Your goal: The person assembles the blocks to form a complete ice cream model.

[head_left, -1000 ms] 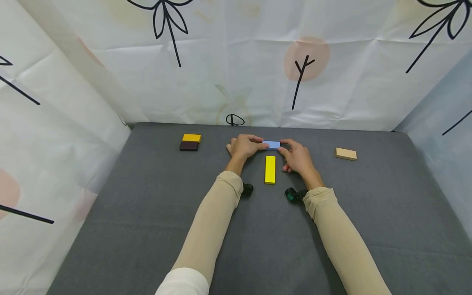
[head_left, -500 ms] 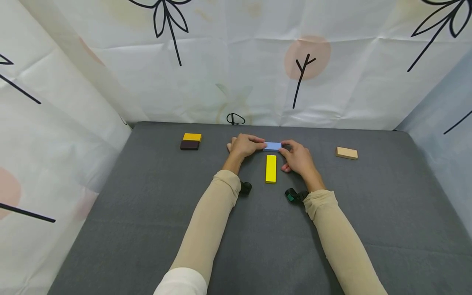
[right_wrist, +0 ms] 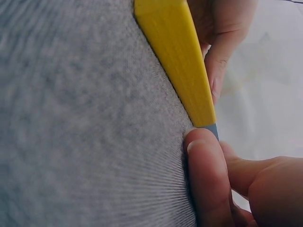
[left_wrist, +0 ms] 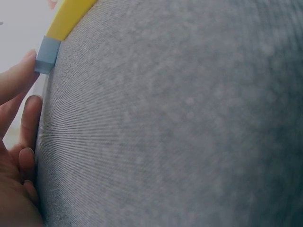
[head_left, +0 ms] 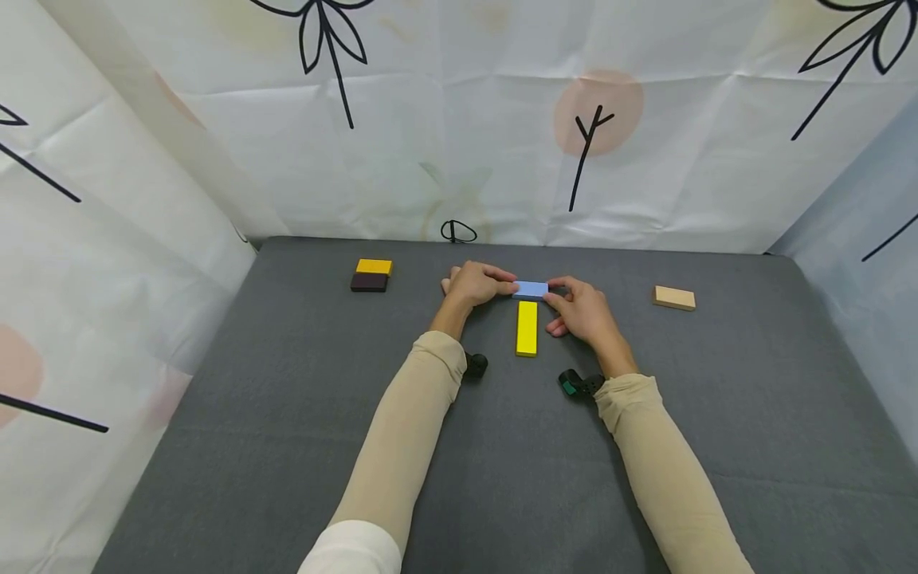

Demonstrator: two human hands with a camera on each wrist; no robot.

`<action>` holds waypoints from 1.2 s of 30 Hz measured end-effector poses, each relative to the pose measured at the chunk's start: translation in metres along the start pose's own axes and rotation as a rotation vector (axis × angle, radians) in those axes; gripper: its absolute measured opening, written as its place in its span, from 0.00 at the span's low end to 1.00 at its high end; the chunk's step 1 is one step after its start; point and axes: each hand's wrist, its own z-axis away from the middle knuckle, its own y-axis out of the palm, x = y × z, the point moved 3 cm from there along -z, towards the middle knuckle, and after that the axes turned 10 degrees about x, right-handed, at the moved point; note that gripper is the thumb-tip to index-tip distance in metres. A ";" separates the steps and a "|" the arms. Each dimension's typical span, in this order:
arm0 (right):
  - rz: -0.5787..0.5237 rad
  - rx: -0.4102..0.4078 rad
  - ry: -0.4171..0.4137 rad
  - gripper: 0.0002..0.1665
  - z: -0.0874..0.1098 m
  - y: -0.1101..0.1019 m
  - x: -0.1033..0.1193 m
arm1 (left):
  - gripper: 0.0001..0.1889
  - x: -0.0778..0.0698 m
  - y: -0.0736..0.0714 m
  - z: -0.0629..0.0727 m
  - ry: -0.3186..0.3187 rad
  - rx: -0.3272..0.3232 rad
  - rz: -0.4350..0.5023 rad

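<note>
The blue block [head_left: 531, 290] is lying crosswise between the two hands, its long side running left to right, toward the far edge of the table [head_left: 287, 383]. The left hand [head_left: 473, 285] is gripping its left end, thumb and forefinger standing close together, while the other fingers are bending loosely near the table. The right hand [head_left: 582, 312] is pinching the right end in a similarly narrow grip, its remaining fingers curling in toward the palm. Just on the person's side, the yellow block [head_left: 527, 328] is lying lengthwise, its far end meeting, or all but meeting, the blue block's near side about midway, so that the two are forming a T. The blue block is looking pale, smooth and straight-edged; the yellow one is showing a brighter, even colour. Well to the left, an orange block [head_left: 374, 266] is lying with a dark block [head_left: 369, 282] directly in front of it, seemingly touching. Well to the right of both hands, a tan block [head_left: 674, 298] is resting slightly askew. Beige sleeves [head_left: 405, 422] are covering the forearms, black devices [head_left: 570, 383] are sitting at the wrists, and a white, plant-patterned backdrop [head_left: 466, 159] is hanging behind the table.
</note>
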 end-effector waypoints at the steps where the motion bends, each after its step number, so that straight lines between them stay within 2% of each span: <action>1: -0.002 0.001 -0.001 0.28 0.000 0.000 0.000 | 0.10 0.000 0.000 0.000 0.001 0.004 0.001; 17: 0.051 -0.009 -0.017 0.26 0.008 0.001 0.003 | 0.10 -0.002 -0.004 -0.001 -0.012 0.050 -0.043; 36: 0.108 -0.030 -0.027 0.28 0.012 0.004 0.002 | 0.10 0.003 -0.005 -0.002 -0.001 0.082 -0.010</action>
